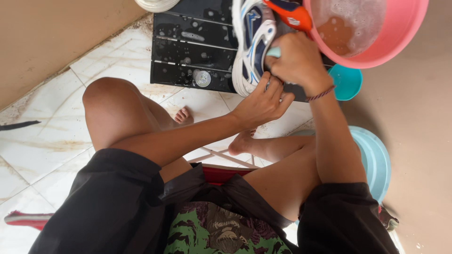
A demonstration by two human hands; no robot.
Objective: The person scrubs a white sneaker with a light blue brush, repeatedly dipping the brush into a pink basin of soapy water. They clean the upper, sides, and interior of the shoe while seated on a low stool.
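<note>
A white sports shoe with blue stripes (252, 40) lies sole-side toward me on a wet black slatted board (193, 51). My left hand (261, 103) grips the shoe's near end from below. My right hand (296, 59) is closed on a light teal brush handle (273, 51) pressed against the shoe's side. A red thread band circles my right wrist. I sit low with bare knees raised on either side.
A pink basin (391, 42) of soapy brownish water stands at the top right, with an orange-and-blue shoe (289, 13) at its rim. A small teal bowl (348, 82) and a light blue basin (374, 157) sit right. White floor tiles (42, 141) spread left.
</note>
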